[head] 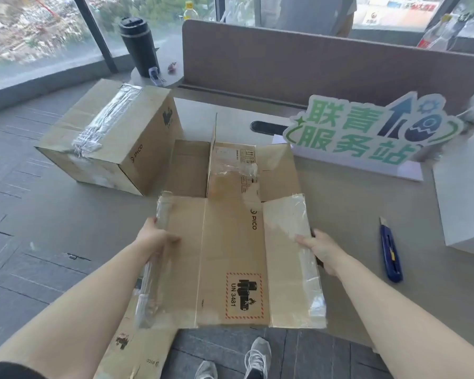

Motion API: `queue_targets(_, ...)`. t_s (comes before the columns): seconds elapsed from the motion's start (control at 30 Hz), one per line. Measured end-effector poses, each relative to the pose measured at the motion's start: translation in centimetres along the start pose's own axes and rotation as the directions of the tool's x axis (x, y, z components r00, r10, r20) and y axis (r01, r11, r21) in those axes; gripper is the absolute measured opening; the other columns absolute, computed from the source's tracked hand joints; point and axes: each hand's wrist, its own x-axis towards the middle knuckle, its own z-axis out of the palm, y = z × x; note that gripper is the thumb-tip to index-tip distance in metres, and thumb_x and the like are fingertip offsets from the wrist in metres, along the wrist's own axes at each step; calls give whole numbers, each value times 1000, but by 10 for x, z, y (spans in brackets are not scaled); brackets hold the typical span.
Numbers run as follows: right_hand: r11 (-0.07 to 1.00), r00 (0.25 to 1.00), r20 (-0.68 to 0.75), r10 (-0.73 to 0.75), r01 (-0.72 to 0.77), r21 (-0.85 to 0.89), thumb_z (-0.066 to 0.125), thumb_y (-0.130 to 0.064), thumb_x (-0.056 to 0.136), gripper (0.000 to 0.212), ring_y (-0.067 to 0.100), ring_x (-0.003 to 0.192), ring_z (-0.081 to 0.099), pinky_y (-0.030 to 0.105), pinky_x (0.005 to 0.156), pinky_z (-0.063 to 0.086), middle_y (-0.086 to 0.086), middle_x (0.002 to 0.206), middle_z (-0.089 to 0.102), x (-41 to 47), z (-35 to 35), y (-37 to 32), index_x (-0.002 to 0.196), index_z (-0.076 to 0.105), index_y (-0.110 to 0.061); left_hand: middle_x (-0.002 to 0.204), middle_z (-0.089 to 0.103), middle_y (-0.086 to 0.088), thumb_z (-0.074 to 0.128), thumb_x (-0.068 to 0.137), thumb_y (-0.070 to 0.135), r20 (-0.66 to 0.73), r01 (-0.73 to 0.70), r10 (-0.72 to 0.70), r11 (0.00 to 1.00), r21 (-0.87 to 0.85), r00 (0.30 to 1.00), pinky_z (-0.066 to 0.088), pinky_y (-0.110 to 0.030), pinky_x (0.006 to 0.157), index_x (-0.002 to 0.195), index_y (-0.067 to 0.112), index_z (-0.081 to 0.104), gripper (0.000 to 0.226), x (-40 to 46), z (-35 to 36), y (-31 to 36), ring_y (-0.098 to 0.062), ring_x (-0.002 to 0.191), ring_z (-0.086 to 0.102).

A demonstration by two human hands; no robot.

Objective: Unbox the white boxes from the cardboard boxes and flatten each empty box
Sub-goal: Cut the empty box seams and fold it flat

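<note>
Setting: grey tabletop by big windows, grey floor tiles on the left, brown divider panel along the far edge.
Left hand: grips the left flap edge of the flattened cardboard box, thumb on top, other fingers hidden under the taped edge.
Right hand: grips the right flap edge of the same box, thumb lying on the clear tape, rest of the fingers hidden behind the flap.
Flattened cardboard box: opened out, lying at the near tabletop edge and overhanging it toward the person; UN 3481 label and PICO print face up; far flaps partly raised, one standing upright.
Sealed cardboard box: far left, just beside the opened one, clear tape across its top, closed.
Another flat cardboard piece: below the tabletop edge, near left, under the left forearm.
White box: right edge of tabletop, only partly in frame.
Utility knife: blue, on the tabletop right of the right hand, apart from it.
Sign: green and blue lettering, standing far right.
Black tumbler: far left, on a small round surface.
Shoes: grey, on the floor below.
</note>
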Motion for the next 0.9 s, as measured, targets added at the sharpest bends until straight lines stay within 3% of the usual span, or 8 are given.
queue_targets(0.1,990,999,35,1,4,-144,69,-8,89,20,19,82,69,27,68,53,6,101,73,7,0,-11,109,66,-7,102,58,-6,73,75,4,-52,-29,33,996,80,998,49,-31,54,128,22,39,66,-2,3,-1,-30,81,62)
queue_targets(0.2,977,995,51,90,-79,-197,71,-7,87,20,21,79,70,28,68,54,6,94,75,7,-8,-9,107,68,-7,117,57,-7,67,74,3,-68,-62,70,991,122,995,45,-28,53,147,25,30,85,1,7,-1,-31,83,60)
queue_targets(0.3,965,990,26,140,-131,-228,72,-10,87,24,19,71,70,26,61,52,4,85,75,5,-16,-2,111,68,-6,117,53,-4,65,75,5,-41,-78,85,986,144,996,48,-29,44,148,33,22,89,3,13,6,-35,81,63)
queue_targets(0.37,952,990,-43,135,-142,-271,76,-15,84,35,19,71,68,25,55,49,3,89,72,6,-14,0,114,62,-5,121,47,-7,61,79,5,-86,-117,137,973,200,987,49,-34,58,149,28,20,84,3,18,14,-38,98,58)
queue_targets(0.47,807,969,-244,-35,-117,-579,76,-30,79,66,26,104,62,33,74,50,4,121,61,13,-4,-9,136,43,-21,136,38,-15,55,83,9,-133,-230,318,866,445,939,40,-44,93,149,23,25,74,11,28,29,-40,124,39)
queue_targets(0.53,673,934,-290,-208,-78,-736,66,-33,88,73,30,127,49,40,95,47,10,142,47,22,7,-21,150,30,-26,147,34,-10,58,85,19,-38,-329,431,740,587,902,36,-46,102,149,24,28,71,18,37,42,-34,131,32)
queue_targets(0.7,346,908,-7,-419,152,-926,42,-44,101,66,26,151,10,42,119,17,1,166,7,51,54,-44,158,15,-26,164,12,0,51,93,45,284,-543,507,488,683,814,19,-47,119,153,34,23,67,42,77,63,-26,150,10)
queue_targets(0.9,300,921,65,-383,190,-935,18,-62,98,66,25,151,-15,50,121,-8,-2,165,-12,96,88,-30,158,5,-37,163,-16,-1,20,99,59,405,-596,522,272,755,751,-10,-48,120,155,36,-6,66,70,115,48,-22,149,-19)
